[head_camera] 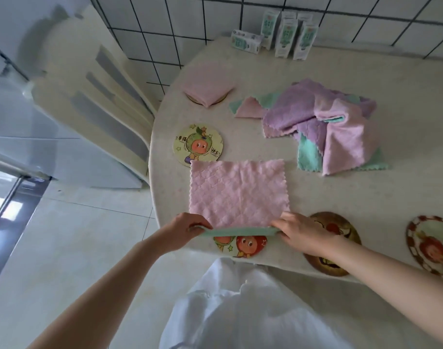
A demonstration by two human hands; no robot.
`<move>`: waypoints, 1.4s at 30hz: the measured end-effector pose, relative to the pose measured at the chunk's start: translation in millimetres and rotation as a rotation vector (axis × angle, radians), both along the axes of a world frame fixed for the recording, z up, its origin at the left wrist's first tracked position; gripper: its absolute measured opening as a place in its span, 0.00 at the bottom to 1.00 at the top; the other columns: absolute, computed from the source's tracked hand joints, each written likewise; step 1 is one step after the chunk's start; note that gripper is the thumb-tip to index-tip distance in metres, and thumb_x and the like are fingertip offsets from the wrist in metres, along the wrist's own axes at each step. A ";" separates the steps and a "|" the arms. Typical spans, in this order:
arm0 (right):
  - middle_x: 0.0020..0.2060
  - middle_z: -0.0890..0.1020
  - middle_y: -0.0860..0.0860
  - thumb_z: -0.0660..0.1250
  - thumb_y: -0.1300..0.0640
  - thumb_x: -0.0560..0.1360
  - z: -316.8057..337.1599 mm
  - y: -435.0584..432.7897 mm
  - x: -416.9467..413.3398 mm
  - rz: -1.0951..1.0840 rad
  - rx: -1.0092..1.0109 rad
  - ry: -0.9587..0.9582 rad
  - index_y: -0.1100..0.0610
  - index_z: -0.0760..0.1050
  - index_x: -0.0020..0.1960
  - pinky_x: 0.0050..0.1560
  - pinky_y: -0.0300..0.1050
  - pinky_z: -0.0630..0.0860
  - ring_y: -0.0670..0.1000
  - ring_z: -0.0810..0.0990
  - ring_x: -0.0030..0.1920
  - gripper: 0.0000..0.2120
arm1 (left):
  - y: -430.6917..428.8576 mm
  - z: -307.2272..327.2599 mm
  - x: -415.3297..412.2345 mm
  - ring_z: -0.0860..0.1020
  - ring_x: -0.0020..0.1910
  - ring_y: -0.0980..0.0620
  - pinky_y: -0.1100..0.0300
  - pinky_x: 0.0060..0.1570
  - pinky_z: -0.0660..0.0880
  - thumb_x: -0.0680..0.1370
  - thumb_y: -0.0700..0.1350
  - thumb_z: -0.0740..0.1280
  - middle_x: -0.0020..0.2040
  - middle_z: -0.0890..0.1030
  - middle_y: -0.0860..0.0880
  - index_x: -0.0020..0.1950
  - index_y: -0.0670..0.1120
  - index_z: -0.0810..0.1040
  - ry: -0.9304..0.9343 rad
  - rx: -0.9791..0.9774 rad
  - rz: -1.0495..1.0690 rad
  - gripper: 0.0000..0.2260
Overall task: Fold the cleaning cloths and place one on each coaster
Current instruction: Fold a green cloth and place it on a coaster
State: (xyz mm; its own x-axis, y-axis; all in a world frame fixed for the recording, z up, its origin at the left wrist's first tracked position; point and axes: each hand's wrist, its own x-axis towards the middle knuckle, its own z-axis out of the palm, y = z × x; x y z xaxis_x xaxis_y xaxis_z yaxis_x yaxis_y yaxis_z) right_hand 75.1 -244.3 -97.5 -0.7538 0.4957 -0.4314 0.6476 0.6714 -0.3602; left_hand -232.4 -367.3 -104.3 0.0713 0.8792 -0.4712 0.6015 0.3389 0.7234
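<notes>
Pink cloth (238, 192) lies spread flat on the near side of the pale table (341, 197), its longer axis running from nine to three o'clock and its far edge facing twelve. Its near edge is raised off the surface and shows a mint-green underside. The left hand (187, 229) pinches the corner at seven o'clock and the right hand (303, 233) pinches the corner at five o'clock, fingers curled over the fabric. Just below that raised edge, at six o'clock, a cartoon coaster (240, 244) peeks out by the table's rim. A second coaster (197, 144) meets the cloth's far corner at eleven o'clock. A dark coaster (341, 233) lies partly under the right wrist at four o'clock. Farther off at eleven o'clock a folded cloth (209, 88) sits on a far coaster (221, 99), and at one o'clock a loose pile of cloths (328, 127) lies heaped.
</notes>
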 end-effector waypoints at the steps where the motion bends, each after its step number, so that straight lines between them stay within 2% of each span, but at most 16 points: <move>1: 0.48 0.77 0.50 0.59 0.55 0.78 -0.2 -1.9 3.3 -0.010 -0.031 -0.009 0.51 0.73 0.55 0.48 0.47 0.76 0.50 0.77 0.48 0.08 | -1.3 -0.5 0.8 0.77 0.40 0.65 0.70 0.42 0.72 0.77 0.37 0.67 0.42 0.81 0.58 0.49 0.51 0.83 -0.002 -0.014 -0.017 0.10; 3: 0.44 0.80 0.47 0.63 0.52 0.77 1.8 -1.7 8.1 -0.071 -0.088 0.004 0.51 0.74 0.51 0.43 0.46 0.76 0.48 0.78 0.43 0.05 | 0.3 -0.3 0.2 0.76 0.38 0.66 0.71 0.40 0.71 0.76 0.37 0.67 0.41 0.81 0.58 0.48 0.52 0.83 -0.009 -0.026 -0.017 0.10; 5: 0.38 0.80 0.46 0.67 0.51 0.75 4.9 5.6 11.6 -0.228 -0.144 0.049 0.53 0.76 0.47 0.38 0.43 0.74 0.47 0.79 0.38 0.05 | 8.3 1.3 -3.0 0.76 0.38 0.63 0.71 0.40 0.71 0.75 0.36 0.68 0.41 0.81 0.56 0.45 0.55 0.81 -0.035 -0.034 0.062 0.12; 8: 0.30 0.75 0.47 0.73 0.53 0.71 5.4 28.8 13.0 -0.506 -0.201 0.218 0.59 0.77 0.41 0.32 0.43 0.66 0.48 0.71 0.30 0.10 | 29.4 6.2 -9.4 0.77 0.42 0.58 0.71 0.42 0.73 0.74 0.36 0.69 0.42 0.80 0.55 0.48 0.49 0.81 -0.017 -0.013 0.229 0.08; 10: 0.28 0.71 0.50 0.73 0.54 0.71 4.6 48.7 8.5 -0.682 -0.277 0.345 0.63 0.75 0.39 0.32 0.44 0.63 0.47 0.67 0.29 0.13 | 47.2 10.3 -13.2 0.77 0.42 0.55 0.64 0.44 0.75 0.74 0.38 0.70 0.42 0.80 0.53 0.50 0.46 0.82 0.009 -0.005 0.381 0.07; 12: 0.30 0.76 0.57 0.72 0.56 0.72 1.5 68.1 0.0 -0.823 -0.370 0.445 0.62 0.76 0.40 0.35 0.45 0.70 0.50 0.73 0.32 0.10 | 64.4 10.9 -16.2 0.78 0.42 0.51 0.59 0.42 0.78 0.73 0.40 0.71 0.42 0.80 0.51 0.49 0.48 0.81 -0.048 -0.018 0.582 0.06; 14: 0.37 0.81 0.62 0.70 0.57 0.74 -5.5 86.1 -10.2 -0.946 -0.399 0.484 0.63 0.78 0.44 0.40 0.51 0.77 0.54 0.78 0.37 0.08 | 82.1 7.4 -20.0 0.80 0.43 0.47 0.53 0.44 0.81 0.72 0.40 0.73 0.44 0.81 0.48 0.48 0.48 0.81 -0.156 -0.025 0.782 0.07; 16: 0.32 0.76 0.59 0.68 0.58 0.74 -13.5 102.0 -20.3 -1.022 -0.370 0.474 0.66 0.76 0.43 0.37 0.47 0.74 0.52 0.74 0.35 0.10 | 98.7 0.1 -23.3 0.82 0.46 0.41 0.45 0.46 0.81 0.72 0.41 0.74 0.46 0.82 0.44 0.46 0.49 0.80 -0.199 -0.044 0.910 0.06; 19: 0.28 0.67 0.51 0.67 0.58 0.74 -24.8 120.9 -31.5 -1.047 -0.340 0.428 0.60 0.70 0.34 0.32 0.42 0.60 0.48 0.65 0.32 0.12 | 118.0 -11.8 -24.4 0.80 0.45 0.40 0.42 0.47 0.80 0.73 0.43 0.72 0.44 0.81 0.43 0.43 0.50 0.80 -0.133 -0.067 0.969 0.03; 21: 0.27 0.64 0.51 0.68 0.58 0.74 -32.9 128.0 -34.4 -1.028 -0.326 0.386 0.57 0.68 0.33 0.32 0.43 0.57 0.48 0.63 0.31 0.13 | 125.6 -17.5 -23.0 0.78 0.42 0.43 0.46 0.46 0.80 0.74 0.44 0.71 0.41 0.80 0.46 0.46 0.48 0.81 -0.085 -0.079 0.979 0.02; 25: 0.25 0.69 0.49 0.69 0.57 0.73 -44.4 134.9 -34.8 -1.044 -0.336 0.333 0.56 0.69 0.31 0.35 0.43 0.62 0.48 0.67 0.30 0.14 | 133.0 -22.3 -19.4 0.75 0.38 0.48 0.53 0.41 0.77 0.76 0.44 0.69 0.38 0.79 0.48 0.49 0.47 0.81 -0.007 -0.089 0.966 0.04; 28: 0.35 0.79 0.52 0.71 0.57 0.72 -45.8 138.1 -37.1 -1.063 -0.339 0.340 0.58 0.76 0.42 0.40 0.44 0.70 0.50 0.75 0.36 0.05 | 135.0 -23.3 -20.1 0.74 0.37 0.50 0.55 0.40 0.76 0.76 0.45 0.67 0.38 0.78 0.49 0.49 0.45 0.81 0.025 -0.084 0.944 0.06; 29: 0.37 0.79 0.52 0.70 0.57 0.72 -45.3 138.8 -38.0 -1.055 -0.325 0.327 0.59 0.75 0.44 0.40 0.43 0.71 0.50 0.75 0.37 0.06 | 135.7 -23.8 -21.2 0.74 0.37 0.50 0.54 0.40 0.77 0.76 0.44 0.67 0.38 0.78 0.49 0.49 0.45 0.81 0.028 -0.079 0.950 0.05; 33: 0.33 0.74 0.48 0.68 0.57 0.74 -42.3 139.9 -41.9 -1.003 -0.228 0.291 0.57 0.71 0.44 0.31 0.41 0.66 0.48 0.71 0.33 0.06 | 139.9 -24.1 -25.0 0.75 0.40 0.47 0.50 0.45 0.79 0.76 0.44 0.68 0.38 0.77 0.51 0.48 0.46 0.80 0.025 -0.076 0.969 0.04; 38: 0.37 0.77 0.51 0.68 0.56 0.74 -43.5 140.3 -45.6 -0.991 -0.178 0.237 0.56 0.71 0.44 0.37 0.42 0.65 0.52 0.75 0.38 0.06 | 138.7 -27.0 -25.7 0.77 0.41 0.45 0.48 0.45 0.79 0.74 0.46 0.69 0.38 0.78 0.49 0.43 0.48 0.79 0.068 -0.075 0.969 0.02; 42: 0.38 0.77 0.52 0.67 0.55 0.75 -40.4 141.4 -48.1 -0.984 -0.141 0.198 0.59 0.73 0.45 0.38 0.42 0.65 0.55 0.77 0.41 0.08 | 137.4 -27.5 -24.3 0.77 0.44 0.46 0.53 0.46 0.78 0.76 0.46 0.67 0.45 0.81 0.47 0.51 0.45 0.80 0.148 -0.051 1.005 0.07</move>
